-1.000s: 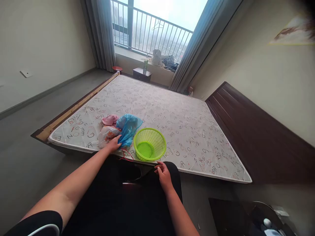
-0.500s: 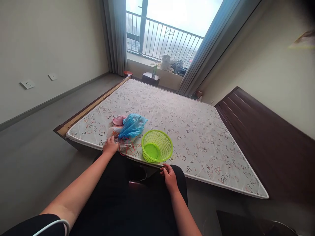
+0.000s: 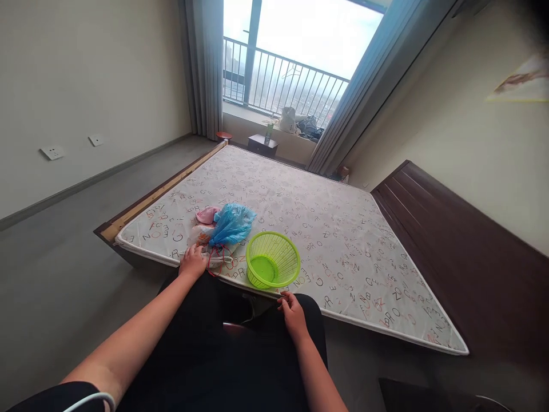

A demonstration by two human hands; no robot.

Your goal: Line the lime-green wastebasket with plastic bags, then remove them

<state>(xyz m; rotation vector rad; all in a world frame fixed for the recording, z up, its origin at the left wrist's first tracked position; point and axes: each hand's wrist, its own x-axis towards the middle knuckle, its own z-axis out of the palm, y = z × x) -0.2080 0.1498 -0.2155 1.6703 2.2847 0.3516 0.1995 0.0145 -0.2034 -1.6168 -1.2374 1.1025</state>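
Note:
My left hand (image 3: 193, 263) rests closed on the near edge of the mattress (image 3: 343, 240), its fingers on a white plastic bag (image 3: 201, 236) and beside a red string (image 3: 218, 263). A crumpled blue plastic bag (image 3: 232, 223) lies just beyond, with a pink item (image 3: 207, 215) behind it. An empty green plastic basket (image 3: 273, 266) sits to the right of the bags. My right hand (image 3: 294, 312) lies on my knee just below the basket, fingers curled, nothing visible in it.
The mattress has a letter print and sits on a wooden frame (image 3: 158, 191). A dark headboard (image 3: 463, 252) runs along the right. Grey floor (image 3: 64, 252) lies to the left. A small table (image 3: 262, 145) and bags stand by the balcony window.
My left hand pulled back from the blue bag to the mattress edge by the white bag and red string. The camera view shifted. My right hand stayed on my knee.

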